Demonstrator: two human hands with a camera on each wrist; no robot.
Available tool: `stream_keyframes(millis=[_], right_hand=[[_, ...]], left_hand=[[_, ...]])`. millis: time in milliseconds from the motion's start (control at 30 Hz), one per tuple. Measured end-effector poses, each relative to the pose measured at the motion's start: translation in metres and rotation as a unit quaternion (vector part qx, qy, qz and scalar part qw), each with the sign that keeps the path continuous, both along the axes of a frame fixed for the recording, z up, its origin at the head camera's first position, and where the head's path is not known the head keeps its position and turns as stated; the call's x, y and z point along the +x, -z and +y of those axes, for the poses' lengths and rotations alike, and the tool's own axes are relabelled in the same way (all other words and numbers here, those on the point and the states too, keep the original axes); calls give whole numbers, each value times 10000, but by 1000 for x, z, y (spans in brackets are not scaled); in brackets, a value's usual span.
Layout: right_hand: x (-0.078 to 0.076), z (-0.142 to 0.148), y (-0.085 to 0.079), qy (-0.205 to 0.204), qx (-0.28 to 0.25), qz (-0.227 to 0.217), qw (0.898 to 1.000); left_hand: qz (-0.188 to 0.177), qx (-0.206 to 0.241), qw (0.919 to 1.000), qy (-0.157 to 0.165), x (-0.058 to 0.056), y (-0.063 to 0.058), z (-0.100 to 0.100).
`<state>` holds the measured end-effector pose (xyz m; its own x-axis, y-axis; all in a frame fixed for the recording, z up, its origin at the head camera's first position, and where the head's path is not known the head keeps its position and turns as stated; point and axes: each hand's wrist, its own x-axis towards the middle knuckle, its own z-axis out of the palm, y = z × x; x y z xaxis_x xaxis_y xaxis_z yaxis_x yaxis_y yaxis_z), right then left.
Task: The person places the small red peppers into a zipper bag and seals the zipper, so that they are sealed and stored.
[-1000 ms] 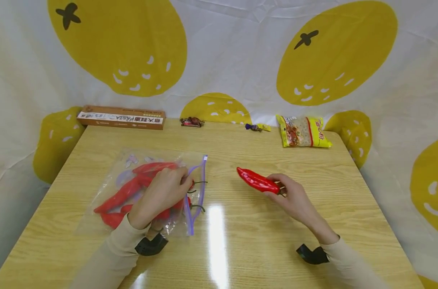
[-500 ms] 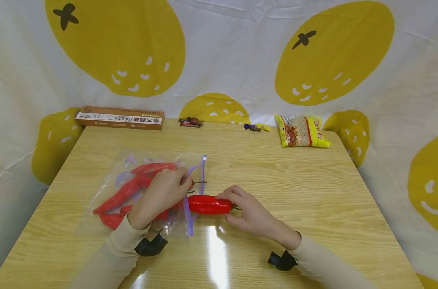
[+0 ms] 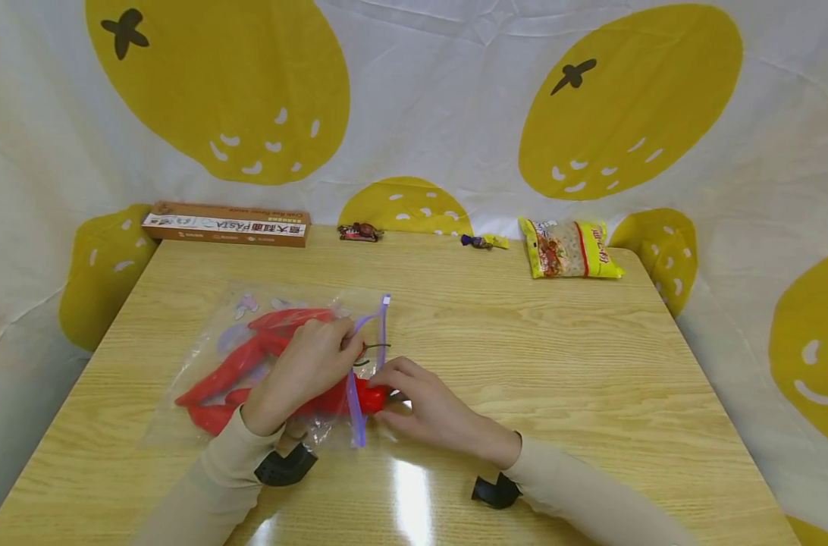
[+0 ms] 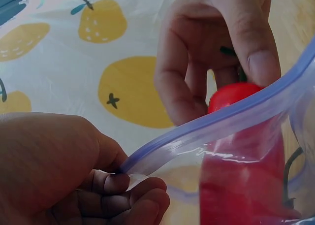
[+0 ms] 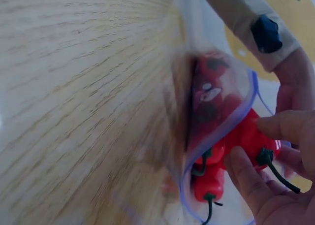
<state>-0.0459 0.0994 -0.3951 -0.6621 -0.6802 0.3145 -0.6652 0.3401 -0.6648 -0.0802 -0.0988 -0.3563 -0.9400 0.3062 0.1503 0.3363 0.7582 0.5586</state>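
A clear zip bag (image 3: pixel 202 341) with a purple zip edge (image 4: pixel 197 126) lies on the left of the table, holding several red chili peppers (image 3: pixel 223 371). My left hand (image 3: pixel 312 364) pinches the bag's zip edge between thumb and finger. In my right hand (image 3: pixel 434 406) is one more red chili pepper (image 5: pixel 253 141), gripped near its stem end. Most of this pepper is inside the bag mouth, and its top and green stem stick out. Stems of other peppers show at the opening in the right wrist view.
Along the table's (image 3: pixel 557 364) back edge stand a brown pasta box (image 3: pixel 226 224), a dark wrapped candy (image 3: pixel 360 231), a purple and yellow candy (image 3: pixel 484 241) and a yellow food packet (image 3: pixel 571 249). A patterned cloth (image 3: pixel 441 91) hangs behind.
My right hand has carried the chili pepper leftward from the open table and slid it into the bag mouth. My left hand has kept its hold on the bag.
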Motion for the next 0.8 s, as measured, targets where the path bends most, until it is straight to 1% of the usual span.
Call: stream_keyframes(millis=[100, 200, 300, 367, 500, 567, 633, 800], right_hand=[[-2, -8, 1, 53, -14, -108, 9999], [-5, -16, 4, 97, -120, -469, 9988], [-8, -24, 8, 185, -220, -658, 9974], [-10, -29, 10, 269, -223, -561, 9978], [-14, -39, 14, 526, -76, -121, 9985], [-15, -43, 16, 658, -12, 19, 9978], [-15, -47, 18, 770, 39, 52, 9970], [-16, -55, 22, 959, 211, -30, 9952]], left_hand=[[-27, 31, 10000, -10, 1, -1, 0], [-35, 60, 10000, -13, 1, -1, 0], [-8, 78, 10000, -22, 2, -1, 0], [34, 76, 10000, -40, 2, -1, 0], [7, 116, 9999, -68, 2, -1, 0], [-26, 133, 9999, -69, 2, -1, 0], [-27, 131, 9999, -69, 2, -2, 0], [116, 124, 9998, -37, 2, -2, 0]])
